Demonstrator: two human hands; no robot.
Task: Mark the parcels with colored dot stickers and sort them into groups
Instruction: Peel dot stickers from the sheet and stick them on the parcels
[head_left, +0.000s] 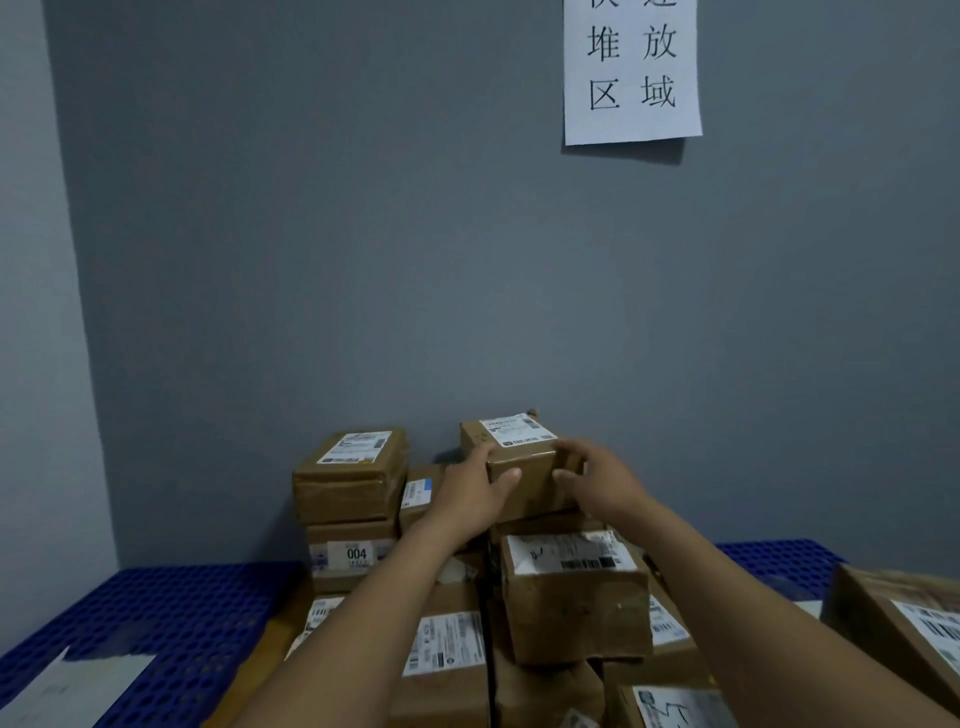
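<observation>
At the pallet's (171, 613) back edge, against the wall (363, 260), the top parcel (514, 441) sits on the stack (447, 644). We hold it two-handed. The left hand (475, 486) curls round its near left corner and the right hand (597, 480) wraps its right side, thumbs on the front face. No dot sticker visible on it.

Risk: a skewed lift could drag the parcel beneath (576, 597) or nudge the left column (350, 478) over.

Room: open pallet grid left of the stack; the wall blocks behind.
</observation>
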